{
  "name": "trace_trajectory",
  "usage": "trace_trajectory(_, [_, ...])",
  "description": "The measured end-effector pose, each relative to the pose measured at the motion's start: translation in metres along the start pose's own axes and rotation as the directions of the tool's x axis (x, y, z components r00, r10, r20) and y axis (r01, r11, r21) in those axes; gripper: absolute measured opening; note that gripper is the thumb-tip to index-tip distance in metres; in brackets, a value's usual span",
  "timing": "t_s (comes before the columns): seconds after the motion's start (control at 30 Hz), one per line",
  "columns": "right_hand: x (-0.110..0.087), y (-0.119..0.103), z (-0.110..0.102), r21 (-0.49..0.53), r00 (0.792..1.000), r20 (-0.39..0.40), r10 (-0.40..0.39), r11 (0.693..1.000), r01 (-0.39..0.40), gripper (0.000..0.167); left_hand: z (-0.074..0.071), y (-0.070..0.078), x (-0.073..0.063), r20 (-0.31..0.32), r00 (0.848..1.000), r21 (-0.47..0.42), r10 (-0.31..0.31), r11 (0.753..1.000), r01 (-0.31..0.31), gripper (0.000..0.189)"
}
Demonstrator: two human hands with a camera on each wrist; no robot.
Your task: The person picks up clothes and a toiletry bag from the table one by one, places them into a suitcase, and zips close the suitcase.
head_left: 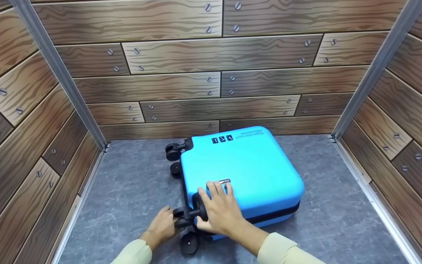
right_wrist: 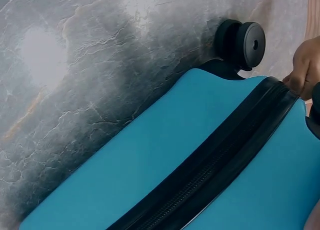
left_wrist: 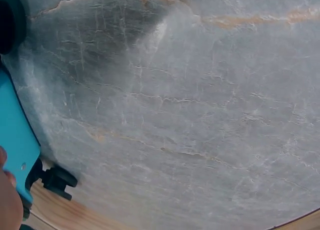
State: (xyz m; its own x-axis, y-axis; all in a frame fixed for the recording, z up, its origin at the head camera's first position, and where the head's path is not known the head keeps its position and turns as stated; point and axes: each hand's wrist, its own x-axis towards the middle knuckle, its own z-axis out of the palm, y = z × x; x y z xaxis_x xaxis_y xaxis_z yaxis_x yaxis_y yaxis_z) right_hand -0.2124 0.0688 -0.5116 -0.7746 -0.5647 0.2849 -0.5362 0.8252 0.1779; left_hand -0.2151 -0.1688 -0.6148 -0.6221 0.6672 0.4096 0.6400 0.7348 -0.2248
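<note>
A bright blue hard-shell suitcase (head_left: 244, 165) lies flat on the floor, its black caster wheels (head_left: 189, 242) pointing left. My right hand (head_left: 220, 211) rests on its near left corner, fingers spread over the top shell and thumb down beside a caster. My left hand (head_left: 162, 225) is low at the wheeled end, partly hidden behind the near casters. In the right wrist view, the left hand's bent fingers (right_wrist: 299, 76) meet the end of the black zip band (right_wrist: 200, 177); I cannot tell what they pinch. Skin shows against the blue end (left_wrist: 15, 140) in the left wrist view.
Grey marbled floor (head_left: 123, 190) surrounds the suitcase. Wood-plank patterned walls (head_left: 181, 58) stand at the back, left and right, with metal strips (head_left: 365, 69) at the corners. Two far casters (head_left: 174, 152) stick out toward the left wall.
</note>
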Motion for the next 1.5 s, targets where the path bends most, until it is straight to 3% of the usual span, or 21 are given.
trace_trajectory(0.13, [-0.001,0.003,0.0,-0.014,1.0,-0.008,-0.01,1.0,0.01,0.082,0.004,0.001,0.001,-0.03,1.0,0.109,0.003,0.994,0.0,0.021])
trace_trajectory(0.27, [-0.001,0.005,0.0,-0.024,0.999,-0.022,-0.028,0.999,0.028,0.083,0.002,0.001,0.003,0.026,0.999,0.186,-0.037,0.982,0.031,0.019])
trace_trajectory(0.43, [-0.002,0.005,0.002,-0.033,0.998,-0.034,-0.043,0.999,0.042,0.083,0.0,-0.002,0.008,0.075,0.988,0.175,-0.132,0.978,0.117,0.014])
trace_trajectory(0.53, [-0.003,0.003,0.002,-0.037,0.998,-0.031,-0.053,0.998,0.052,0.082,-0.001,-0.005,0.013,0.089,0.975,0.154,-0.203,0.97,0.187,0.012])
trace_trajectory(0.73, [-0.005,0.004,0.001,-0.049,0.998,-0.026,-0.065,0.997,0.064,0.081,-0.003,-0.006,0.021,0.144,0.948,0.134,-0.285,0.954,0.267,0.012])
trace_trajectory(0.87, [-0.006,0.004,0.0,-0.061,0.996,-0.038,-0.081,0.995,0.078,0.079,-0.005,-0.007,0.028,0.203,0.915,0.119,-0.35,0.936,0.331,0.012])
trace_trajectory(0.93, [-0.007,0.005,0.001,-0.065,0.995,-0.051,-0.092,0.994,0.088,0.078,-0.003,-0.009,0.031,0.204,0.905,0.109,-0.375,0.927,0.359,0.012])
trace_trajectory(1.0, [-0.009,0.007,0.001,-0.066,0.992,-0.071,-0.109,0.992,0.104,0.078,-0.001,-0.012,0.032,0.165,0.915,0.104,-0.369,0.929,0.356,0.015])
trace_trajectory(1.1, [-0.017,0.015,0.003,-0.051,0.98,-0.137,-0.147,0.989,0.142,0.076,0.005,-0.015,0.03,0.018,0.962,0.107,-0.271,0.958,0.268,0.024])
trace_trajectory(1.17, [-0.025,0.022,0.004,-0.038,0.963,-0.193,-0.187,0.982,0.183,0.075,0.008,-0.014,0.026,-0.085,0.983,0.121,-0.165,0.977,0.174,0.024])
trace_trajectory(1.23, [-0.034,0.033,0.006,-0.032,0.938,-0.259,-0.232,0.972,0.232,0.073,0.01,-0.01,0.023,-0.155,0.986,0.133,-0.068,0.987,0.089,0.022])
trace_trajectory(1.3, [-0.043,0.046,0.009,-0.043,0.902,-0.322,-0.286,0.957,0.288,0.073,0.01,-0.002,0.021,-0.185,0.983,0.124,-0.009,0.992,0.032,0.021])
trace_trajectory(1.37, [-0.052,0.06,0.012,-0.058,0.856,-0.388,-0.341,0.936,0.347,0.072,0.008,0.01,0.02,-0.177,0.984,0.114,0.028,0.993,-0.008,0.02])
trace_trajectory(1.5, [-0.07,0.091,0.016,-0.078,0.744,-0.497,-0.446,0.877,0.474,0.072,0.004,0.04,0.022,-0.17,0.982,0.092,0.08,0.994,-0.065,0.019])
